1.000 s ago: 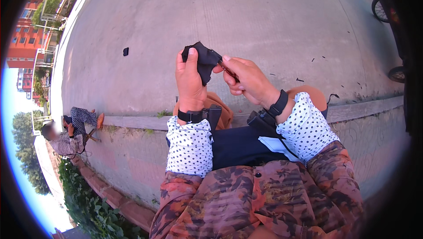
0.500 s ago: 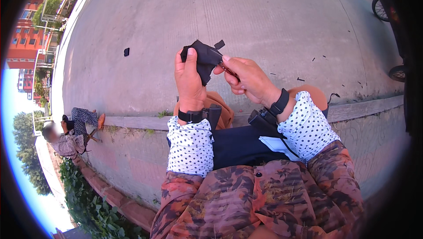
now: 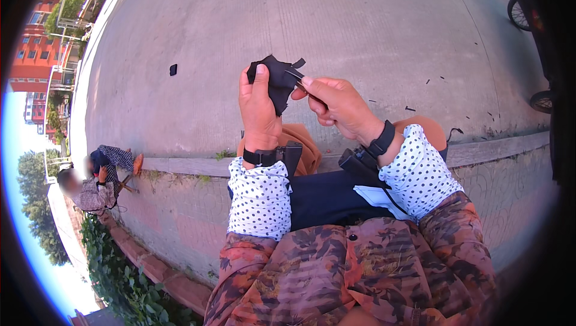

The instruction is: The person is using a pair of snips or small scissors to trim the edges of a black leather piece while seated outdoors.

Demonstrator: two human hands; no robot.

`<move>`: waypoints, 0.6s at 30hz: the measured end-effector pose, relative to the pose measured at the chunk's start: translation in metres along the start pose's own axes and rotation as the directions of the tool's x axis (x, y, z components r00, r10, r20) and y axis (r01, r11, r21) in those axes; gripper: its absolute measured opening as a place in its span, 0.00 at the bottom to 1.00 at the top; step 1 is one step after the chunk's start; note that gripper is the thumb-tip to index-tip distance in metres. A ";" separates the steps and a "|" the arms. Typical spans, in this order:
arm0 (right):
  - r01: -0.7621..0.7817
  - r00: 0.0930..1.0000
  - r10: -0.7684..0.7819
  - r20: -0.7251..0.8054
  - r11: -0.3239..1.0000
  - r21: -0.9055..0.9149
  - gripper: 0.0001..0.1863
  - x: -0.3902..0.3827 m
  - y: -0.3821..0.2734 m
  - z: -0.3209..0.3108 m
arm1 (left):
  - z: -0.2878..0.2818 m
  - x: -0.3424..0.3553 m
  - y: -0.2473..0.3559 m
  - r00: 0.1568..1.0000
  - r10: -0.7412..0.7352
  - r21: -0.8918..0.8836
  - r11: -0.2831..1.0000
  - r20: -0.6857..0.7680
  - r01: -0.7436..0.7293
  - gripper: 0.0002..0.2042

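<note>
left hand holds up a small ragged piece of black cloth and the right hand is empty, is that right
Not quite: the right hand isn't empty. The head view shows it gripping a slim, dark, metallic-looking tool. The left hand does hold up a small ragged piece of black cloth.

The cloth at upper centre is black. Cuffs at centre are white with dark polka dots; the jacket at lower centre is camouflage in brown, rust and black. Upper left, a building shows orange-red; lower left, leaves are green.
</note>
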State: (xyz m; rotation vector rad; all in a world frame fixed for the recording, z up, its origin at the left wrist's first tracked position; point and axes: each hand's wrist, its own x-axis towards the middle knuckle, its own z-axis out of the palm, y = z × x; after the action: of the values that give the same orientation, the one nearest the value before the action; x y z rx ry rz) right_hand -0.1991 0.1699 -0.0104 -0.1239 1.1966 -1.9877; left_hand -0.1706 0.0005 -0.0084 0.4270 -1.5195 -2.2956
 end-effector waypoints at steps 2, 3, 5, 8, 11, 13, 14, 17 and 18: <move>-0.007 1.000 0.007 0.007 1.000 0.000 0.21 -0.001 -0.002 0.001 | 0.000 0.000 0.000 1.000 -0.001 -0.009 1.000 -0.001 0.001 0.08; -0.014 1.000 0.014 0.013 1.000 0.000 0.21 -0.001 -0.002 0.001 | 0.000 0.000 0.000 1.000 -0.003 -0.019 1.000 -0.001 0.003 0.08; -0.015 1.000 0.014 0.019 1.000 0.006 0.21 -0.002 -0.003 0.001 | 0.000 0.000 0.000 1.000 -0.006 -0.022 1.000 0.001 0.006 0.08; -0.022 0.999 0.021 0.024 0.999 0.028 0.22 -0.001 -0.003 -0.001 | 0.001 0.000 -0.001 1.000 -0.015 -0.023 1.000 0.007 0.015 0.08; -0.031 0.999 0.030 0.031 0.999 0.044 0.23 -0.001 -0.005 0.000 | -0.001 0.001 -0.001 1.000 -0.016 0.003 1.000 0.013 0.016 0.08; -0.033 0.999 0.031 0.035 0.998 0.045 0.23 -0.001 -0.005 0.000 | -0.002 0.001 -0.002 1.000 -0.014 0.027 1.000 0.018 0.014 0.09; -0.029 0.999 0.028 0.031 0.999 0.039 0.23 -0.001 -0.005 0.000 | -0.001 0.000 -0.003 0.999 -0.012 0.032 0.999 0.034 0.011 0.09; -0.008 1.000 0.007 0.011 0.999 0.041 0.23 -0.001 -0.004 0.002 | -0.001 0.001 -0.005 0.998 -0.010 0.047 0.999 0.060 0.007 0.09; 0.010 1.000 -0.010 -0.003 0.999 0.050 0.22 -0.001 -0.004 0.002 | -0.002 0.001 -0.006 0.998 -0.009 0.057 0.998 0.068 0.005 0.08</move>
State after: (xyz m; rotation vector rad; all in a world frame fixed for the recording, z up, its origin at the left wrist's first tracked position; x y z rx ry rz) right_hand -0.1996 0.1703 -0.0055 -0.1018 1.1498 -2.0251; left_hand -0.1719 0.0005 -0.0147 0.3727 -1.6210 -2.2989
